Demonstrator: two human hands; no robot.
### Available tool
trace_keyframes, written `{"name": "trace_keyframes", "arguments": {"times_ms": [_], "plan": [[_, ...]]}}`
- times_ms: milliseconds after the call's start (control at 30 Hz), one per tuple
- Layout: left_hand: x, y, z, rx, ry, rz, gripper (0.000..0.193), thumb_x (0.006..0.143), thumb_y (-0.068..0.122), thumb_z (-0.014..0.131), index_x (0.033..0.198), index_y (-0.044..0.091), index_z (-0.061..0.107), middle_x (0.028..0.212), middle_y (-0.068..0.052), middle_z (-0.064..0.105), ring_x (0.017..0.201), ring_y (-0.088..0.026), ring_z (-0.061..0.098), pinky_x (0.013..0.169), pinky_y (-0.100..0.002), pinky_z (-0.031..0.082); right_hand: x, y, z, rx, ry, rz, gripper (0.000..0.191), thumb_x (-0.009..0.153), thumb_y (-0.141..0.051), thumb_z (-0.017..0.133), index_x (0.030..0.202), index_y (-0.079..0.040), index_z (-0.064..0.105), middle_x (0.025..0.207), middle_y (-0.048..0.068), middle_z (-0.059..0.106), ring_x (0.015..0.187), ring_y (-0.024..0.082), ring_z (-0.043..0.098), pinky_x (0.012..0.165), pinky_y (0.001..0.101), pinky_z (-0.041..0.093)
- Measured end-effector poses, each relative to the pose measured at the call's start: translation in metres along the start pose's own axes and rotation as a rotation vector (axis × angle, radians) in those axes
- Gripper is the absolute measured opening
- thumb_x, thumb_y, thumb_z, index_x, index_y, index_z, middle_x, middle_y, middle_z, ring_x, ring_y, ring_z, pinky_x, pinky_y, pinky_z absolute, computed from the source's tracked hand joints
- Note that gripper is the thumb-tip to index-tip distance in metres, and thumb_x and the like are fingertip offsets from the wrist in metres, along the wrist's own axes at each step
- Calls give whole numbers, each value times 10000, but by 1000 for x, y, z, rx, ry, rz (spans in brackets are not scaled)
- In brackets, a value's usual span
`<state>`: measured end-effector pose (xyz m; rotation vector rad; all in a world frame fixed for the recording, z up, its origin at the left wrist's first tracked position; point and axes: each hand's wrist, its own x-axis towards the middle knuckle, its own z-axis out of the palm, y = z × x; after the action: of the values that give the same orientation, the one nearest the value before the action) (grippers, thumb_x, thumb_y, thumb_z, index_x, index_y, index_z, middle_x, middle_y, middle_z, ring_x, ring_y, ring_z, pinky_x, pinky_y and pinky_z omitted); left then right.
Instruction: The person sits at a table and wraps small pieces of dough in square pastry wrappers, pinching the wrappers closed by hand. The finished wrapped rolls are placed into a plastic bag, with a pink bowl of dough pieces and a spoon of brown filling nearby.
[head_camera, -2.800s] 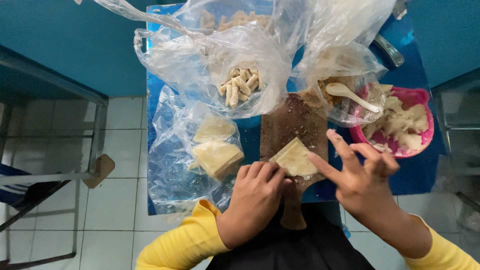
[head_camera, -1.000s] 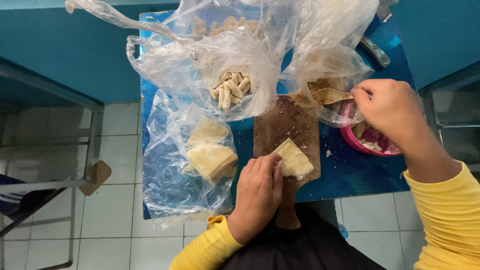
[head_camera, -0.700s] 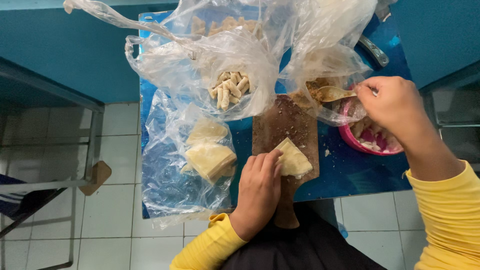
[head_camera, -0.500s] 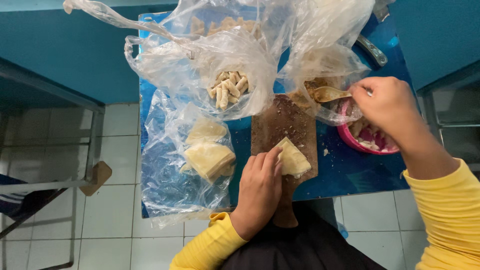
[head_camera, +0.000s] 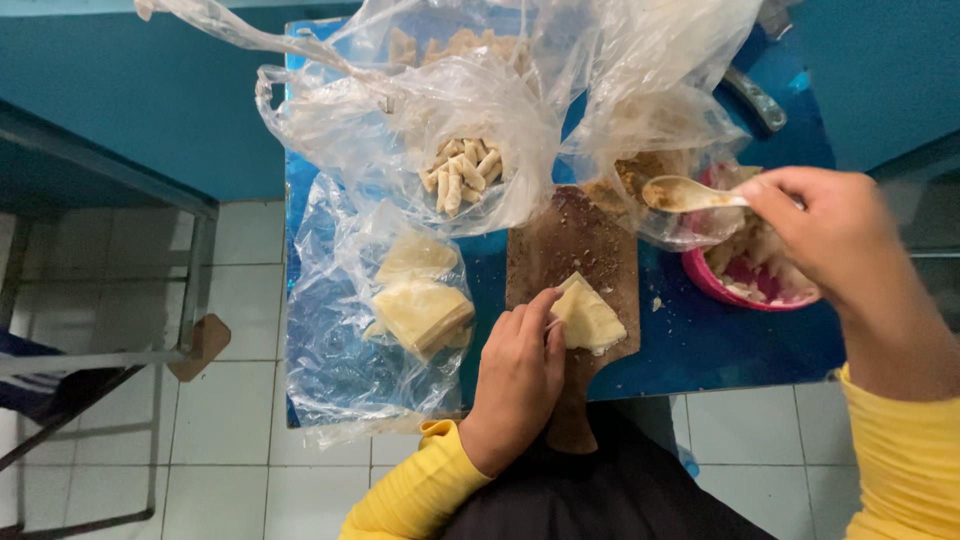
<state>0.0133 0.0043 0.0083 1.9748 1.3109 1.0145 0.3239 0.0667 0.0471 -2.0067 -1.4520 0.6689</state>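
My left hand (head_camera: 517, 382) rests on a brown wooden cutting board (head_camera: 572, 250), its fingertips pressing the edge of a pale square dough wrapper (head_camera: 588, 317). Over a pink bowl (head_camera: 745, 290), my right hand (head_camera: 835, 232) holds a white spoon (head_camera: 683, 194) loaded with filling. The spoon's bowl hangs beside a clear plastic bag of brownish filling (head_camera: 640, 175). Both sleeves are yellow.
A clear bag of rolled pastries (head_camera: 460, 170) sits behind the board. A stack of wrappers (head_camera: 420, 310) lies on plastic at the left. All rest on a small blue table (head_camera: 720, 345) over a white tiled floor (head_camera: 240, 450). A metal frame (head_camera: 110, 350) stands left.
My right hand left the wrapper, went to the filling bag and pink bowl, took the spoon and now lifts it loaded. My left hand stays on the wrapper.
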Motion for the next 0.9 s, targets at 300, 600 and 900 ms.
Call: {"name": "trace_keyframes", "arguments": {"times_ms": [300, 600, 900], "plan": [[-2, 0, 1, -30, 30, 2, 423, 968, 13, 607, 1385, 43, 544, 975, -149, 682, 888, -340, 651, 785, -433, 529, -90, -23, 31, -13, -75, -203, 147, 963, -171, 678, 1043, -77, 757, 748, 18, 659, 610, 131, 570, 567, 342, 461], [-9, -1, -2, -139, 38, -64, 483, 976, 12, 632, 1441, 61, 507, 1035, -172, 714, 915, -348, 706, 775, -408, 568, -116, -26, 47, -626, 182, -1157, 256, 869, -86, 748, 1113, -45, 812, 722, -12, 599, 627, 176, 525, 712, 356, 396], [-10, -4, 1, -156, 51, -75, 536, 938, 11, 684, 1444, 67, 515, 1050, -154, 713, 921, -307, 720, 786, -376, 582, -122, -15, 32, -470, 177, -1018, 295, 847, -45, 765, 1135, -79, 817, 844, -63, 682, 695, 133, 515, 762, 385, 372]]}}
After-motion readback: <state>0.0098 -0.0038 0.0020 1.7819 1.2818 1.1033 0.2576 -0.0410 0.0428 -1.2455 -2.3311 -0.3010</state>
